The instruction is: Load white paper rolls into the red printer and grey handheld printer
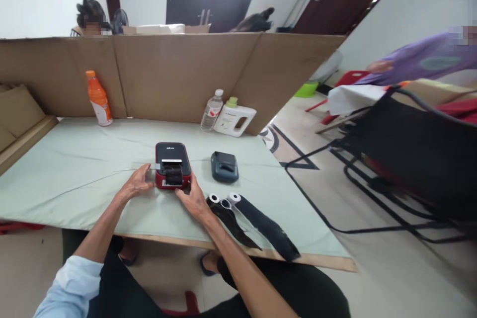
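A black and red portable label printer (171, 154) lies on the cloth-covered table in front of me, with a strip of black ribbon (173, 175) over its front part. At its left side is my left hand (138, 184), thumb and fingers apart; whether it touches the casing is hard to tell. My right hand (194, 199) grips the printer's front right corner, its thumb at the front edge and fingers along the side. To the right sits a smaller dark blue-grey device (224, 167). Nearer me are white-cored ribbon rolls (234, 198) with long black strips (266, 226) trailing towards the table edge.
A cardboard screen (179, 74) closes off the table's back. Before it stand an orange bottle (99, 99), a clear plastic bottle (211, 112) and a white jug (234, 120). Cardboard (22, 114) lies at left. A black folding chair (410, 159) and a person in purple (421, 59) are at right.
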`<state>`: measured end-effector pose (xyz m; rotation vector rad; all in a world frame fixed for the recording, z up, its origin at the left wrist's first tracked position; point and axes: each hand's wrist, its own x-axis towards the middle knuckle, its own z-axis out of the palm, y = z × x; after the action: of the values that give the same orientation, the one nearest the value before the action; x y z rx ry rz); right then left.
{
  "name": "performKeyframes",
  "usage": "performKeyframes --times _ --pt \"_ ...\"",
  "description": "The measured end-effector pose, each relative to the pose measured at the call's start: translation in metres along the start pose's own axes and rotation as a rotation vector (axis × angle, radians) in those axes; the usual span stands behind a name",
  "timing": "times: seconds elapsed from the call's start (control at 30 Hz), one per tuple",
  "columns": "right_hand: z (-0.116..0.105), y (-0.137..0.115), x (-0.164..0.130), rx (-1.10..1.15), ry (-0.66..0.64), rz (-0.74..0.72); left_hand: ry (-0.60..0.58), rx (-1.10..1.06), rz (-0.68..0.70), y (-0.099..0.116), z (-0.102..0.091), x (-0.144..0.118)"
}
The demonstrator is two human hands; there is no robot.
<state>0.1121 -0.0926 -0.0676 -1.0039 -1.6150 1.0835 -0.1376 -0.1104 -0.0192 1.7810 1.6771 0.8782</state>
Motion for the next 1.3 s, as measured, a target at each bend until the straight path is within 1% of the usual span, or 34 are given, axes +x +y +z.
performKeyframes --times 0.1,0.2,0.27,0.4,0.5,0.6,0.7,0.87,1.0,1.13,1.23,1.3 --pt "-0.001 0.002 -0.004 -0.070 0.007 0.009 -0.020 0.099 -0.075 0.002 0.000 -0.002" --pt "-0.002 0.005 -0.007 -0.109 0.008 -0.001 -0.008 0.075 -0.060 0.009 0.003 0.000" --pt "-0.001 0.007 -0.008 -0.119 0.011 -0.020 0.007 0.015 -0.017 0.014 0.006 0.003" --pt "0.000 0.010 -0.008 -0.129 0.012 -0.043 0.003 -0.205 0.113 0.019 0.013 0.005" --pt "0.000 0.012 -0.009 -0.148 0.030 -0.041 -0.011 -0.311 0.108 0.016 0.018 0.004" --pt "0.000 0.013 -0.009 -0.163 0.048 -0.018 -0.044 -0.365 0.086 0.013 0.022 0.002" --pt "0.000 0.013 -0.008 -0.163 0.044 -0.008 -0.072 -0.412 0.103 0.011 0.024 0.001" --pt "0.001 0.012 -0.006 -0.133 0.028 -0.054 -0.048 -0.345 0.117 0.012 0.024 -0.004" --pt "0.002 0.014 -0.005 -0.138 0.044 -0.062 -0.052 -0.268 0.130 0.016 0.022 -0.012" --pt "0.003 0.014 -0.004 -0.140 0.037 -0.072 -0.024 -0.178 0.112 0.020 0.025 -0.020" --pt "0.003 0.013 -0.003 -0.136 0.042 -0.099 0.064 -0.122 0.112 0.024 0.026 -0.024" --pt "0.003 0.013 -0.002 -0.131 0.045 -0.114 0.143 -0.040 0.155 0.027 0.023 -0.025"
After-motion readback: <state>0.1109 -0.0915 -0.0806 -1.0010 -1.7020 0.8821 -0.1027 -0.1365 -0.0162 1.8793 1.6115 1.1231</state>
